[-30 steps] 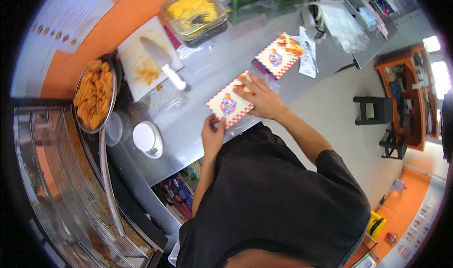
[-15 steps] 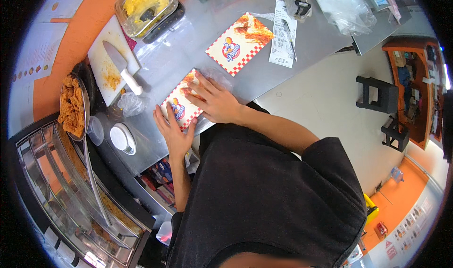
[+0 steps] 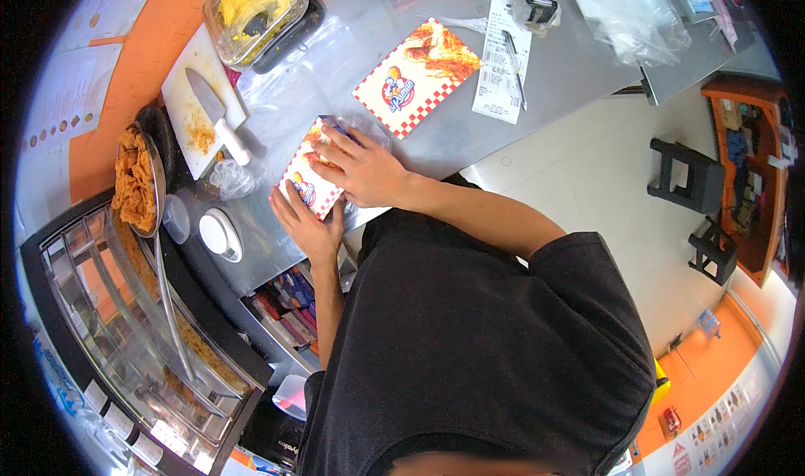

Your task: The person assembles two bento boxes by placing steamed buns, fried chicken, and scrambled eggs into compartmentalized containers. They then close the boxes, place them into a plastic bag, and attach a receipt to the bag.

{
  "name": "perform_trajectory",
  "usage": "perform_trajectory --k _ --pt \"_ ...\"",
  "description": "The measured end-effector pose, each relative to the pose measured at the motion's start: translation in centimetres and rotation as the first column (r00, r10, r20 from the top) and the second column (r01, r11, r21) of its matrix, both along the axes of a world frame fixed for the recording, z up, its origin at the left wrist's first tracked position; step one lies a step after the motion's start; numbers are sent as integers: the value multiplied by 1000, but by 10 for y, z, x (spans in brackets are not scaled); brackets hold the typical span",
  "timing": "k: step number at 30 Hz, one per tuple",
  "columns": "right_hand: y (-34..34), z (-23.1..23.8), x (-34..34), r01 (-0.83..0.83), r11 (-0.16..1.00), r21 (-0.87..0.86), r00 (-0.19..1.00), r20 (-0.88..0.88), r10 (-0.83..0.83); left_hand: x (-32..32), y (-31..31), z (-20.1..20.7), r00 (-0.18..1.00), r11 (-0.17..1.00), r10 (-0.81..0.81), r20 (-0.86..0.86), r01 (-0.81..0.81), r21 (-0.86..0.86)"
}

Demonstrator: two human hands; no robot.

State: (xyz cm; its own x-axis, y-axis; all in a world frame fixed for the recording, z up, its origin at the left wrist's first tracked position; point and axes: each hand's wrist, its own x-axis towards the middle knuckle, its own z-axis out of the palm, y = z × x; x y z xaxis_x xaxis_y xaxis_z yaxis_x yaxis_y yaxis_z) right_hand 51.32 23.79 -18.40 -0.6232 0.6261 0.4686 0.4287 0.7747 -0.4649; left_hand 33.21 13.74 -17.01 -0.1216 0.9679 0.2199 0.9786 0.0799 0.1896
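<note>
A red-and-white checkered cardboard food box [image 3: 309, 172] stands on the steel counter [image 3: 537, 82] near its front edge. My right hand [image 3: 360, 166] lies over the top of the box, fingers spread and pressing on it. My left hand [image 3: 303, 218] cups the box's near side, palm against the card. A second box of the same print [image 3: 417, 77] lies flat and unfolded a little farther back on the counter.
A white cutting board with a knife [image 3: 210, 107], a clear tub of yellow food [image 3: 256, 10], a tray of fried strips [image 3: 134, 178], a paper receipt with a pen [image 3: 501, 67], plastic bags [image 3: 625, 10] and a small white lidded cup [image 3: 220, 233] surround the boxes. A glass display case [image 3: 126, 333] stands at left.
The view has shifted, so the counter sits higher and closer. Both hands have stayed on the box; the right hand has spread over its top and the left has moved against its side.
</note>
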Motion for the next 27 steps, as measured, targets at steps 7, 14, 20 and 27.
perform_trajectory --k 7,14,20,27 --pt "14 13 -26 73 992 102 972 214 -94 21 -16 -12 782 904 349 516 -426 34" --pt "38 37 -56 -311 944 -111 882 336 330 -15 -31 -16 657 881 470 589 -386 -273" --pt "43 57 -56 -301 937 -177 865 364 347 -45 -28 -8 252 835 538 804 -291 -467" --pt "33 78 -38 -339 920 -196 887 259 382 -65 -36 -5 236 815 578 781 -107 -570"
